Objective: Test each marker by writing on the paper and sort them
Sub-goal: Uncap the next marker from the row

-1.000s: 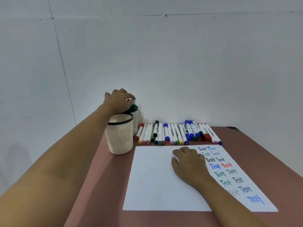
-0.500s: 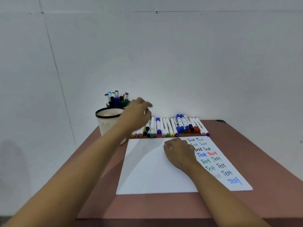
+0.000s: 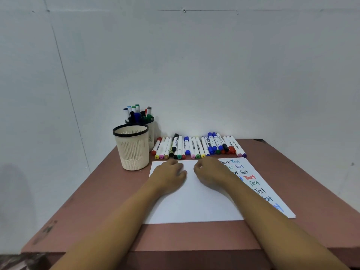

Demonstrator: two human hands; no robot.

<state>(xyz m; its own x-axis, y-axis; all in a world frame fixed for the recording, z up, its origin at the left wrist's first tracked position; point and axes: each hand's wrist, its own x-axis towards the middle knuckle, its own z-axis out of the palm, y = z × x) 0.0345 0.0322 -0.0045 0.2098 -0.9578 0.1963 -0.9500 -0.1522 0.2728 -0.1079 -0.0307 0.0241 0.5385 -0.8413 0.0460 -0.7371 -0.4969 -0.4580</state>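
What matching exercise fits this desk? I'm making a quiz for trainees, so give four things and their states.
1 front cup
2 rear cup
3 paper
4 loose markers

A lying in a row beyond the paper
B beneath the left hand and right hand
C holding upright markers
D no markers sticking out

Pairs: 1-D, 2-C, 3-B, 4-A

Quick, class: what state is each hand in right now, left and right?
Left hand: open, fingers loosely curled, holding nothing, resting on the white sheet of paper.
Right hand: open, fingers loosely curled, nothing visible in it.
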